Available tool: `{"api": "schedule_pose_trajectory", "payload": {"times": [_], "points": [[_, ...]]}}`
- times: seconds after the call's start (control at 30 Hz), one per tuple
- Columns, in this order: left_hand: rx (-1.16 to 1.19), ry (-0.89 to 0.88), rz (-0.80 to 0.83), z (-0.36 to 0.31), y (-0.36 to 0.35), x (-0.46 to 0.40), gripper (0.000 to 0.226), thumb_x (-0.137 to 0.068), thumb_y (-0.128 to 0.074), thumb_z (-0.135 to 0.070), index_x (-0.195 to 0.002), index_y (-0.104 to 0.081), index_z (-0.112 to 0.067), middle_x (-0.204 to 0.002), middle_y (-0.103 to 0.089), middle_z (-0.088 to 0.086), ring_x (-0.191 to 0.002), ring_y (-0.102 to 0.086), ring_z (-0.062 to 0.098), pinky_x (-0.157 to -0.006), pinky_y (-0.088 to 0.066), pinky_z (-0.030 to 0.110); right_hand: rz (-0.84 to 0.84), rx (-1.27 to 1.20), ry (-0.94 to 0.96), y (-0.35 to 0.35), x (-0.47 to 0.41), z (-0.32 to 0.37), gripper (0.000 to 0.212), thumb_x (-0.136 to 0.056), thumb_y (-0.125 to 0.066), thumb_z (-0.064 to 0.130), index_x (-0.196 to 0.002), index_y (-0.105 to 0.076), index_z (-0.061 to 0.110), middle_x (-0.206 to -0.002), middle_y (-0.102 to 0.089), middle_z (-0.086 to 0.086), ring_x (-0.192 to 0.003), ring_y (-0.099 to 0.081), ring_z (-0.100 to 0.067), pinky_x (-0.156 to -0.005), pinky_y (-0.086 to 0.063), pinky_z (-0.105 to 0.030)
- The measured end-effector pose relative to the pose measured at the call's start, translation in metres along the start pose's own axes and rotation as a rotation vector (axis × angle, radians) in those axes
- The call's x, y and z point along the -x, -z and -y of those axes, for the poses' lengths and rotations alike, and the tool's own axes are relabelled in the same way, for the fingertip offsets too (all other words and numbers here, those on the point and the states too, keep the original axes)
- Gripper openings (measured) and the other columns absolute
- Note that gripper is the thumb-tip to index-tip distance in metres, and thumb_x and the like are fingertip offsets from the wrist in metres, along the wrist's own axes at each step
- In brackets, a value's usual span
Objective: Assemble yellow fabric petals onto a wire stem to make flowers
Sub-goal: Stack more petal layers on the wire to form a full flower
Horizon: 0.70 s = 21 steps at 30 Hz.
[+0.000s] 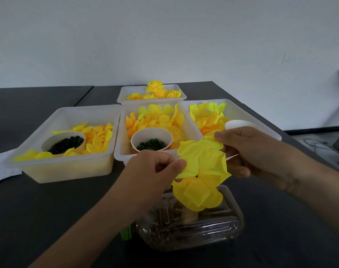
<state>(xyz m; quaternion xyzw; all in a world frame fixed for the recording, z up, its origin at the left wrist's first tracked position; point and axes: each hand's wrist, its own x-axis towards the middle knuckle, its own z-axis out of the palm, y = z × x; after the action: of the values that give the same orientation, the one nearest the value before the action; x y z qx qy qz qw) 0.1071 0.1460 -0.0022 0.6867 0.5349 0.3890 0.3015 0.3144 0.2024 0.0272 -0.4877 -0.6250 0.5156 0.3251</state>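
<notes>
A cluster of yellow fabric petals [200, 171] hangs in front of me above a clear plastic box. My left hand [155, 171] pinches the cluster's left edge with thumb and fingers. My right hand [249, 149] pinches the upper right petal and also holds a thin pale stem [232, 157] whose tip pokes out beside the petals. The rest of the stem is hidden behind the fabric. Loose yellow petals fill the middle tray [124, 136], the left tray [66, 167] and the right tray [261, 120]. Finished yellow flowers [155, 91] lie in the far tray.
A paper cup [151, 141] of small dark green rings stands in the middle tray, another cup [63, 144] in the left one. A white cup [240, 124] sits in the right tray. The clear plastic box [190, 229] lies below my hands on the dark table [39, 209].
</notes>
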Motion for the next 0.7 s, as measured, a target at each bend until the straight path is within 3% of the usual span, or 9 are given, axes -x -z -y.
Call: {"api": "schedule_pose_trajectory", "payload": {"times": [0.07,0.13,0.23,0.33,0.43,0.5,0.6,0.7], "points": [[0.001,0.006,0.014,-0.002,0.001,0.001,0.039,-0.090,-0.055,-0.043,-0.052,-0.061,-0.032,-0.044,-0.048,-0.011,-0.062,-0.062,0.024,-0.074,-0.055,0.035,-0.017,0.057,0.006,0.000,0.000,-0.001,0.036,-0.100,-0.046,0.030,-0.078,-0.052,0.002,-0.059,-0.051,-0.010,-0.031,-0.035,-0.014,-0.046,-0.026,-0.025],[0.012,0.000,0.008,-0.005,0.002,0.002,0.038,-0.089,-0.055,-0.043,-0.053,-0.060,-0.033,-0.043,-0.048,-0.011,-0.068,-0.065,0.026,-0.076,-0.053,0.038,-0.039,0.108,0.008,0.000,0.001,-0.002,0.038,-0.100,-0.046,0.029,-0.074,-0.053,0.002,-0.057,-0.055,-0.006,-0.031,-0.036,-0.015,-0.045,-0.028,-0.024],[0.029,-0.012,-0.018,-0.011,0.003,0.002,0.039,-0.087,-0.055,-0.046,-0.052,-0.058,-0.029,-0.044,-0.049,-0.010,-0.071,-0.066,0.027,-0.072,-0.053,0.031,-0.056,0.121,0.004,0.000,0.005,-0.004,0.040,-0.101,-0.046,0.027,-0.066,-0.049,0.006,-0.053,-0.058,-0.002,-0.032,-0.036,-0.015,-0.049,-0.030,-0.027],[0.014,-0.020,-0.020,-0.013,0.004,0.001,0.040,-0.088,-0.055,-0.045,-0.051,-0.059,-0.030,-0.045,-0.050,-0.009,-0.074,-0.068,0.027,-0.064,-0.048,0.028,-0.039,0.095,0.008,-0.003,0.009,-0.003,0.040,-0.101,-0.043,0.022,-0.065,-0.046,0.006,-0.048,-0.058,-0.001,-0.030,-0.033,-0.013,-0.064,-0.031,-0.041],[0.013,-0.018,-0.017,-0.014,0.003,0.001,0.044,-0.091,-0.056,-0.040,-0.049,-0.057,-0.026,-0.045,-0.050,-0.008,-0.074,-0.068,0.029,-0.062,-0.047,0.024,-0.032,0.080,0.018,-0.004,0.008,-0.003,0.039,-0.102,-0.042,0.020,-0.066,-0.046,0.005,-0.047,-0.058,-0.002,-0.028,-0.031,-0.011,-0.071,-0.031,-0.045],[0.020,-0.020,-0.016,-0.014,0.003,0.002,0.044,-0.091,-0.057,-0.040,-0.050,-0.056,-0.026,-0.045,-0.050,-0.008,-0.075,-0.068,0.029,-0.061,-0.047,0.024,-0.021,0.092,0.023,-0.004,0.007,-0.004,0.037,-0.102,-0.041,0.020,-0.068,-0.046,0.005,-0.052,-0.062,-0.005,-0.029,-0.030,-0.012,-0.067,-0.034,-0.042],[0.005,-0.036,-0.009,-0.013,0.003,0.000,0.043,-0.092,-0.057,-0.039,-0.053,-0.057,-0.023,-0.045,-0.050,-0.009,-0.073,-0.068,0.027,-0.063,-0.047,0.025,0.000,0.134,0.018,-0.003,0.008,-0.007,0.034,-0.103,-0.039,0.021,-0.074,-0.045,0.006,-0.063,-0.069,-0.014,-0.032,-0.030,-0.013,-0.047,-0.035,-0.025],[-0.055,-0.057,0.002,-0.010,0.004,-0.001,0.042,-0.093,-0.058,-0.038,-0.054,-0.057,-0.024,-0.045,-0.051,-0.013,-0.053,-0.059,0.012,-0.064,-0.051,0.025,-0.012,0.174,0.038,-0.003,0.008,-0.012,0.034,-0.103,-0.039,0.022,-0.076,-0.048,0.004,-0.063,-0.069,-0.014,-0.033,-0.031,-0.012,-0.041,-0.034,-0.017]]}}
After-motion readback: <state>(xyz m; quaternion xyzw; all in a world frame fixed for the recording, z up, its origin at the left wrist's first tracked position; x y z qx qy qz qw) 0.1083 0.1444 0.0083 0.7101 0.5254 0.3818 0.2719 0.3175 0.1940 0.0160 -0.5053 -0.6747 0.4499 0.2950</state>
